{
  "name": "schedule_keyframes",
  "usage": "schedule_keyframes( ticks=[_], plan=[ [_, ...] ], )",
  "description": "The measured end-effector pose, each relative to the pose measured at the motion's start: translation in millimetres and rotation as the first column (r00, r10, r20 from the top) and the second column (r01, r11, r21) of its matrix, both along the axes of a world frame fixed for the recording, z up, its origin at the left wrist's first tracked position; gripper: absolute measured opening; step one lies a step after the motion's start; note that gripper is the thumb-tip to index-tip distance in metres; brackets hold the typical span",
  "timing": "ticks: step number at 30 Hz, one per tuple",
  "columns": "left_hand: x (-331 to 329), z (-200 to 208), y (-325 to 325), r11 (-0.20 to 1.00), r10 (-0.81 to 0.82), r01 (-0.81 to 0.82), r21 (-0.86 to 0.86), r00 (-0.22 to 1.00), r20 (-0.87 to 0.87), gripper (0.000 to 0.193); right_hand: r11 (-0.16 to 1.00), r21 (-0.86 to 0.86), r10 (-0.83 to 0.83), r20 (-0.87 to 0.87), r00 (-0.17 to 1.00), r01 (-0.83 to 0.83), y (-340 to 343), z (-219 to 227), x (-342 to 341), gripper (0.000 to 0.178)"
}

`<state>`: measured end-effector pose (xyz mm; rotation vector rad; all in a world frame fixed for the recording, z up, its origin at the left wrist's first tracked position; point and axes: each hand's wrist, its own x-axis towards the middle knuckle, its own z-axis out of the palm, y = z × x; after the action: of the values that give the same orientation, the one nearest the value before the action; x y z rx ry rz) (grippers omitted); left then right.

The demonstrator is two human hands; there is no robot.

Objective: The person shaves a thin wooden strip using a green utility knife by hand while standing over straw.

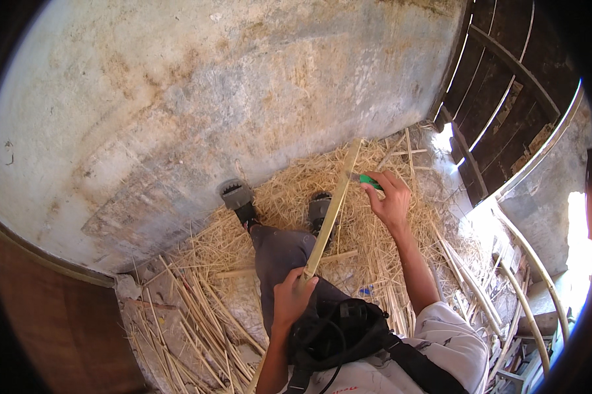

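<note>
My left hand (293,293) is closed around a long pale bamboo strip (335,205) that slants up from my lap toward the wall. My right hand (390,197) grips a knife with a green handle (371,181); its blade rests against the strip near the upper end. My legs in grey trousers stretch forward, with two sandalled feet (238,195) close to the wall. A black strap harness sits on my chest at the bottom of the view.
A rough plastered wall (210,98) fills the top and left. Straw shavings (289,190) and loose split strips (184,308) cover the floor around my legs. A dark wooden slatted door (499,98) stands at upper right, with long bent bamboo canes (532,276) leaning at right.
</note>
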<state>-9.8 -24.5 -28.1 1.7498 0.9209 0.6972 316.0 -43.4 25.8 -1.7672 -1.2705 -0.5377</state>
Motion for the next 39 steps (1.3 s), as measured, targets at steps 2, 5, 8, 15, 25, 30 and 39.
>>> schedule_keyframes(
  ticks=[2, 5, 8, 15, 25, 30, 39],
  plan=[
    [0.3, 1.2, -0.1, 1.0, 0.002, -0.002, 0.002, 1.0, 0.01, 0.028, 1.0, -0.022, -0.008, 0.017, 1.0, 0.008, 0.1, 2.9, 0.3, 0.021],
    [0.2, 2.0, 0.3, 1.0, -0.004, 0.004, -0.001, 1.0, 0.006, 0.028, 0.999, 0.006, -0.042, 0.04, 0.998, 0.041, 3.7, 3.5, 7.0, 0.021],
    [-3.2, -3.2, 0.3, 1.0, -0.014, 0.014, 0.0, 0.999, -0.033, 0.03, 0.992, 0.072, -0.103, 0.011, 0.995, 0.102, 10.4, 2.1, 24.7, 0.021],
    [-4.2, 4.2, 0.6, 0.998, -0.039, 0.035, -0.043, 0.995, -0.094, 0.034, 0.981, 0.106, -0.158, -0.054, 0.986, 0.162, 13.4, 14.3, 45.1, 0.023],
    [-6.3, -2.2, 0.1, 0.999, -0.032, 0.032, 0.005, 0.999, 0.02, 0.023, 0.937, -0.156, -0.349, -0.422, 0.837, 0.312, -6.4, 17.2, 70.6, 0.047],
    [-5.6, 2.6, -0.6, 0.999, -0.042, 0.043, -0.011, 0.999, 0.013, 0.023, 0.994, -0.058, -0.106, -0.599, 0.794, 0.089, -12.8, 2.5, 47.3, 0.04],
    [-6.0, -2.7, 0.0, 0.999, -0.033, 0.033, -0.015, 0.999, 0.011, 0.023, 0.929, 0.075, 0.281, -0.78, 0.559, -0.362, -1.6, -1.4, -24.7, 0.028]
  ],
)
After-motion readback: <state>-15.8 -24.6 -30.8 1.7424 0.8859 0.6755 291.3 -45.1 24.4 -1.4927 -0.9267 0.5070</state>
